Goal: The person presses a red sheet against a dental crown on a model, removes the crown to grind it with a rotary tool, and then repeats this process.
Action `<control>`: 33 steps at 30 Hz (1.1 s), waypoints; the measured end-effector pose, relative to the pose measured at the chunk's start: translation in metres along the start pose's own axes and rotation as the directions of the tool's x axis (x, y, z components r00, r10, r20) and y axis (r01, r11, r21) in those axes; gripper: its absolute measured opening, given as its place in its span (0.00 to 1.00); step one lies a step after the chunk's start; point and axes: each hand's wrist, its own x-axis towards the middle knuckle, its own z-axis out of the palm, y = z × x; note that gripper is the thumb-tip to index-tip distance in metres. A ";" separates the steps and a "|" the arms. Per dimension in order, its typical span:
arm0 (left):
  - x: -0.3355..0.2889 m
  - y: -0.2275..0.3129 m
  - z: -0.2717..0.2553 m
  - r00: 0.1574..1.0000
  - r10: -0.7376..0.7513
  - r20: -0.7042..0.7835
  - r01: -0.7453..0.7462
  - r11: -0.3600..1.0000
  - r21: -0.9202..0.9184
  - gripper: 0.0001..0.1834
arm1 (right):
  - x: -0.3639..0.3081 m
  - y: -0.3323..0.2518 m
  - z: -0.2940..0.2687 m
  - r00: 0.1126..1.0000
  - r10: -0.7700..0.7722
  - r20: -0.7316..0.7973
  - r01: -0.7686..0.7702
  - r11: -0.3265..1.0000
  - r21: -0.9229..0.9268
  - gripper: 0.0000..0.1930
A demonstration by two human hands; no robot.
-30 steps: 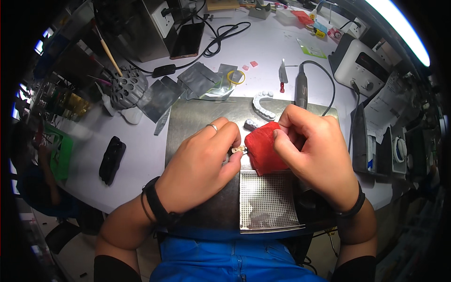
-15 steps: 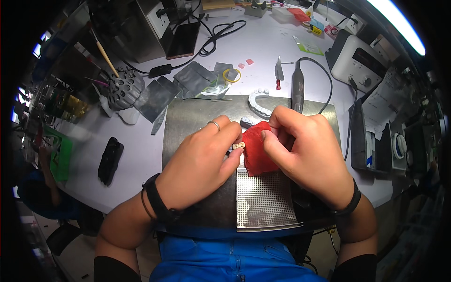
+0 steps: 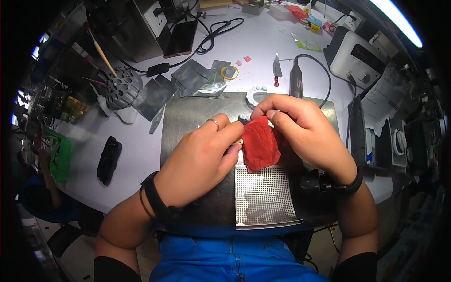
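My left hand (image 3: pixel 199 155) is closed in a pinch round a small tooth-coloured dental crown piece (image 3: pixel 240 141), mostly hidden by the fingers. A crumpled sheet of red paper (image 3: pixel 259 145) hangs from the closed thumb and forefinger of my right hand (image 3: pixel 305 134). A tiny whitish bit shows beside that thumb; I cannot make out what it is. The sheet's left edge comes up against my left fingertips. Behind it, a small grey dental model piece (image 3: pixel 243 117) is partly covered. A grey arch-shaped dental model (image 3: pixel 253 96) sits farther back, overlapped by my right hand.
Under my hands lies a metal plate (image 3: pixel 181 120), with a perforated metal sheet (image 3: pixel 263 197) at its near side. Behind are a dark handpiece (image 3: pixel 296 81) on its cable and a red-handled knife (image 3: pixel 276 70). Grey sheets (image 3: pixel 191 77) lie left; a control box (image 3: pixel 359 58) stands right.
The red sheet has swung more upright and spread toward the left hand. My right fingers have shifted up along it. The crown piece is now more covered.
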 end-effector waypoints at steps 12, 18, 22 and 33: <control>-0.001 -0.009 0.004 1.000 -0.013 -0.008 0.013 0.997 -0.080 0.08 | 0.004 0.011 0.010 0.935 -0.317 0.158 0.350 0.897 -0.272 0.17; -0.001 -0.006 0.001 1.000 0.010 -0.018 -0.010 1.000 -0.020 0.08 | 0.006 0.014 0.013 0.927 -0.347 0.144 0.374 0.893 -0.251 0.15; 0.003 -0.007 0.000 1.000 0.004 0.018 -0.004 1.000 0.011 0.09 | 0.006 0.016 0.015 0.932 -0.336 0.135 0.360 0.900 -0.244 0.12; -0.004 -0.010 0.001 0.999 -0.039 0.035 0.043 0.990 -0.133 0.12 | 0.007 0.019 0.019 0.898 -0.429 0.099 0.439 0.852 -0.285 0.08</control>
